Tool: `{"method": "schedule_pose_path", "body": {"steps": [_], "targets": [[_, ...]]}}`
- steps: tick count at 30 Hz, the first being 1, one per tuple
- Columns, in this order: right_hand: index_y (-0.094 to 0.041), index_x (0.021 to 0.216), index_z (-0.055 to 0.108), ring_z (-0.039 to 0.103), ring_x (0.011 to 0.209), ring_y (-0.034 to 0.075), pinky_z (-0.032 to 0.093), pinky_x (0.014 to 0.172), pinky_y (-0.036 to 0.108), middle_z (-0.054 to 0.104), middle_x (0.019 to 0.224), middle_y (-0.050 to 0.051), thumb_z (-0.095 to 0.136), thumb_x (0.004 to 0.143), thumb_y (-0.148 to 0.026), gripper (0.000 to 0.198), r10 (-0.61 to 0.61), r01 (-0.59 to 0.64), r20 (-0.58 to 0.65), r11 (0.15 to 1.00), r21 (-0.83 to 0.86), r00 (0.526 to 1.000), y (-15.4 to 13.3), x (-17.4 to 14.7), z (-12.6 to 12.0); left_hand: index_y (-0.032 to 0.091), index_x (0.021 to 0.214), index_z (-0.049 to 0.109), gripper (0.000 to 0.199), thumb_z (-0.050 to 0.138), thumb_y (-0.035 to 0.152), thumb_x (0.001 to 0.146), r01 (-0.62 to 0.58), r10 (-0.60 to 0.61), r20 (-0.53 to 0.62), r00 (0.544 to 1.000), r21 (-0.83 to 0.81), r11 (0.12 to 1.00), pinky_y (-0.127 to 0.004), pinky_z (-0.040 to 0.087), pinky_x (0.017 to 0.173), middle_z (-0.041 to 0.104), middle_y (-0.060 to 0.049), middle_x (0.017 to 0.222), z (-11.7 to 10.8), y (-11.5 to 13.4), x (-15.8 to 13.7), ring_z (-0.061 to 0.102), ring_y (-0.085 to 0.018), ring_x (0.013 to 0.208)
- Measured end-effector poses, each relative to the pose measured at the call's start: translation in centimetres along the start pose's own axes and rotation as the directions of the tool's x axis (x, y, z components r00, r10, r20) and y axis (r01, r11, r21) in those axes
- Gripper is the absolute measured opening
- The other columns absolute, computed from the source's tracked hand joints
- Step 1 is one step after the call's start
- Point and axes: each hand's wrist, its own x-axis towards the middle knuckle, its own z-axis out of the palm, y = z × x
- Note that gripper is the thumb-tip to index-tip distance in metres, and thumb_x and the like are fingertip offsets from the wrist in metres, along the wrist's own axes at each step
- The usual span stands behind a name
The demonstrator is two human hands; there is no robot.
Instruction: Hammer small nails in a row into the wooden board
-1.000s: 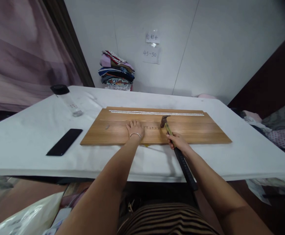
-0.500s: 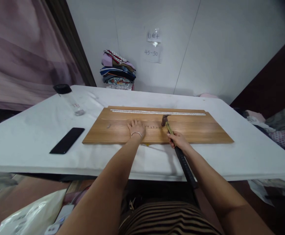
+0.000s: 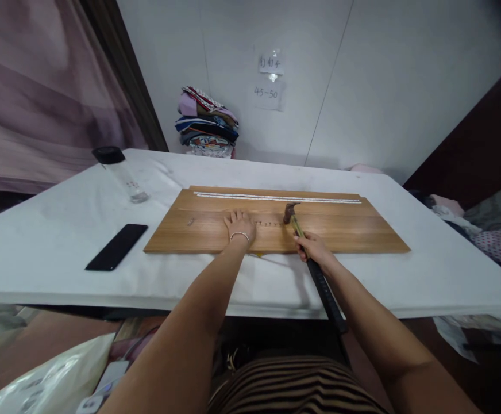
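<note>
My left hand (image 3: 239, 227) lies flat on a brown wooden board (image 3: 354, 230), fingers spread. A bracelet circles that wrist. To the right of it a row of small nails (image 3: 268, 223) runs along the board. My right hand (image 3: 313, 247) is closed round the handle of a claw hammer (image 3: 292, 214), just below its head. The dark, rusty head is at the right end of the nail row; whether it touches a nail I cannot tell. The black grip points down toward my body. A small loose piece of metal, perhaps nails (image 3: 191, 221), rests on the board's left part.
Two white strips (image 3: 276, 198) lie along the board's far side. Left of the board on the white table (image 3: 61, 247) are a black phone (image 3: 116, 247) and a clear bottle (image 3: 123, 175) with a dark lid. Folded clothes (image 3: 207, 123) are stacked behind the table against the wall.
Almost nothing differs. Both hands and the hammer hold the same places on the board; the whole view has shifted very slightly.
</note>
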Motion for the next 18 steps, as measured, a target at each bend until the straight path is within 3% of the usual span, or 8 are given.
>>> {"method": "schedule_pose_path", "body": {"steps": [18], "targets": [[-0.023,0.078,0.05,0.041,0.034,0.009,0.029,0.034,0.022,0.049,0.047,-0.008,0.07,0.07,-0.044,0.03,-0.015,0.015,0.018,1.0,-0.009,1.0,0.33,0.08,-0.16,0.017,0.142,0.057,0.054,0.03,0.031,0.098,-0.001,0.001,0.005,1.0,0.002,1.0,-0.061,0.025,0.12,0.046,-0.017,0.158,-0.05,0.02,-0.03,0.034,-0.035,0.149]]}}
